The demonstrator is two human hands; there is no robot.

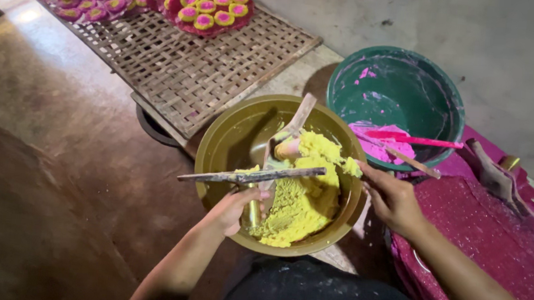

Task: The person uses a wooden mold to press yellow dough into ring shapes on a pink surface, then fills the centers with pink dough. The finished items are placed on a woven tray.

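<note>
An olive-gold bowl [216, 159] sits in front of me, half full of crumbly yellow dough [304, 199]. My left hand [238, 207] reaches into the bowl and grips a thin dirty stick [249, 177] lying across the rim. My right hand [392, 199] rests at the bowl's right edge, fingers pinched on a small lump of yellow dough [351, 168]. A wooden spoon [290, 130] stands in the dough.
A green bowl [403, 84] with pink dough [380, 145] and a pink spatula [418, 140] stands behind on the right. A woven bamboo tray [185, 63] carries several yellow-and-pink sweets [205, 5]. Magenta sheets [486, 234] lie at right.
</note>
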